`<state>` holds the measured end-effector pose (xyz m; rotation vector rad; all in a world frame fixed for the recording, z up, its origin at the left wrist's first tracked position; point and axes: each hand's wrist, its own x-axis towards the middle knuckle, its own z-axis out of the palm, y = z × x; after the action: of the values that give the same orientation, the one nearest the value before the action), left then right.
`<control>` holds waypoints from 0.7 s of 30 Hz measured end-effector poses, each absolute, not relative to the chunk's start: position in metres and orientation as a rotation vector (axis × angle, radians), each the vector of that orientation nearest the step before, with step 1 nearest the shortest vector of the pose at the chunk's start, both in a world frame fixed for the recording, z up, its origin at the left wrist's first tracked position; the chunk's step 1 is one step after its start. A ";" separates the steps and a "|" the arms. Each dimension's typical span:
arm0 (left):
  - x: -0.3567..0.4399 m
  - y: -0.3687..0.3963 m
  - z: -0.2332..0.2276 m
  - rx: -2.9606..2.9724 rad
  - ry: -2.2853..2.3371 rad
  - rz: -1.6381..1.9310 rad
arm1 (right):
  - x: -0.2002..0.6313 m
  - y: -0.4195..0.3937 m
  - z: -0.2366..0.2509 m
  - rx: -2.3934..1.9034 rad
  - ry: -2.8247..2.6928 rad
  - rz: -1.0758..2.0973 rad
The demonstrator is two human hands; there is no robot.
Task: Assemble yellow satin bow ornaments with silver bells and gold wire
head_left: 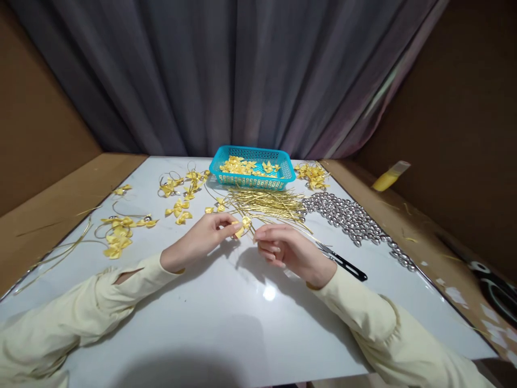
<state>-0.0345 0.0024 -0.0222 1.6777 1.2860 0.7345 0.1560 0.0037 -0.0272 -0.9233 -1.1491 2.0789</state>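
My left hand (208, 237) pinches a small yellow ribbon bow (243, 226) between thumb and fingertips, above the middle of the white table. Close beside it, my right hand (293, 249) has thumb and forefinger closed on a thin gold tie (252, 230) that meets the bow; how it is fastened there is too small to tell. Just beyond the hands lies a pile of gold ties (266, 202). Two loose yellow bows (220, 204) rest to its left.
A blue basket (252, 183) with yellow bows stands at the back. Silver beads (343, 215) spread across the right side, near a black-handled craft knife (345, 264). Yellow bows with ties (119, 237) lie at left. Black-handled scissors (498, 291) sit beyond the right edge.
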 end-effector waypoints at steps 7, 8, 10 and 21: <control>-0.038 0.005 -0.026 1.875 1.334 0.706 | 0.178 0.011 -0.007 -0.711 -1.249 2.237; -0.038 0.005 -0.025 1.882 1.336 0.701 | 0.181 0.011 -0.002 -0.716 -1.300 2.183; -0.038 0.005 -0.022 1.895 1.333 0.681 | 0.189 0.011 0.007 -0.739 -1.470 1.999; -0.036 -0.002 -0.013 1.845 1.181 0.497 | 0.201 0.014 0.022 -0.845 -1.606 1.687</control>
<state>-0.0363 -0.0021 -0.0128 1.8451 1.1810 0.4969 0.2011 0.0142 0.0220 -0.8446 -1.6063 1.6872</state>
